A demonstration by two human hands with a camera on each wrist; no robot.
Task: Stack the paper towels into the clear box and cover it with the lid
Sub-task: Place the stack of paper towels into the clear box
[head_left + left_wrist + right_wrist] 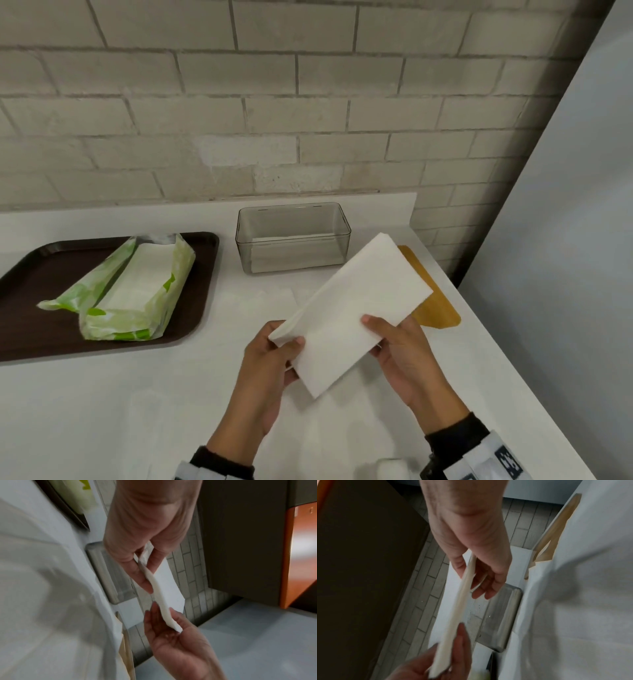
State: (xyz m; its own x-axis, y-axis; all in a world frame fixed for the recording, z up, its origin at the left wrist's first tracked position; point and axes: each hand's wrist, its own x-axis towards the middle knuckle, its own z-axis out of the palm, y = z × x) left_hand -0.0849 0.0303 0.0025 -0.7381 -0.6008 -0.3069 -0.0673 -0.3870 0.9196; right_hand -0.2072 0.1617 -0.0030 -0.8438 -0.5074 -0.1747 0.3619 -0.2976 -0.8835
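Observation:
Both hands hold a white stack of paper towels [352,308] tilted above the counter, just in front of the clear box [293,236]. My left hand [291,346] pinches its near left corner, thumb on top. At the near right edge my right hand [376,329] grips it, thumb on top and fingers beneath. Some towels lie flat in the bottom of the box. The wooden lid [438,311] lies on the counter, partly hidden behind the stack. The wrist views show the stack [164,588] [458,608] edge-on between the left hand [142,568] and right hand [469,580].
A brown tray [30,281] at the left carries an opened green and white package [137,291] with more towels. A brick wall [308,102] stands close behind the box. The white counter [137,394] ends at the right, beside the lid.

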